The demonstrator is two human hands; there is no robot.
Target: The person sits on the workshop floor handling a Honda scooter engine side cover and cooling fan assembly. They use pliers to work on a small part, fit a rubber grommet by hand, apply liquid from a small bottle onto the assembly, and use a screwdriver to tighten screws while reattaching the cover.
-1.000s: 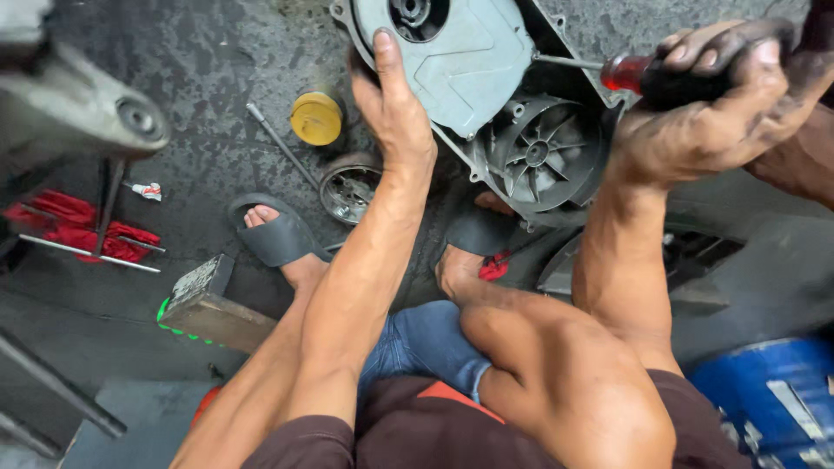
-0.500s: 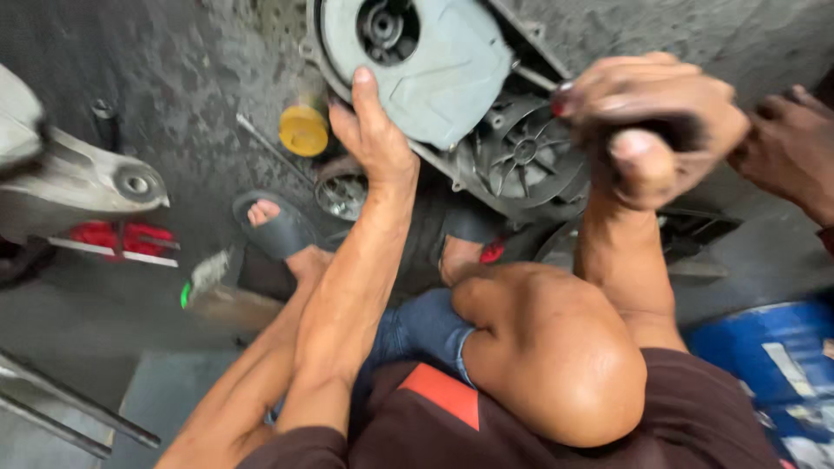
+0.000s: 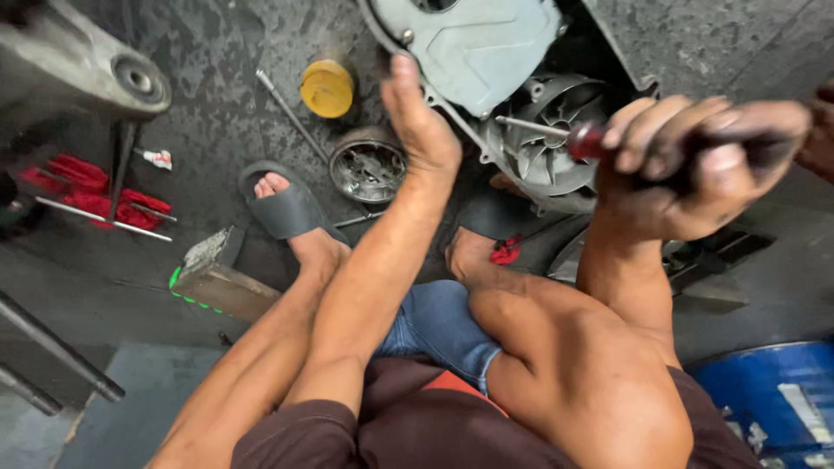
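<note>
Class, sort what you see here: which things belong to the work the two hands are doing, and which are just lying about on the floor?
In use: left hand pressed on the grey engine cover; right hand gripping the red-handled screwdriver, its shaft across the finned fan wheel.

Lying about: yellow cap, round metal part, thin rod, red tools, wooden block, blue drum.

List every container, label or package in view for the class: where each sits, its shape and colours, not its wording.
Yellow round tin: on the dark floor, left of the left hand.
Blue drum: bottom right corner, with a pale label strip.
Small white tube: far left, red-tipped, beside the red-handled tools.
</note>
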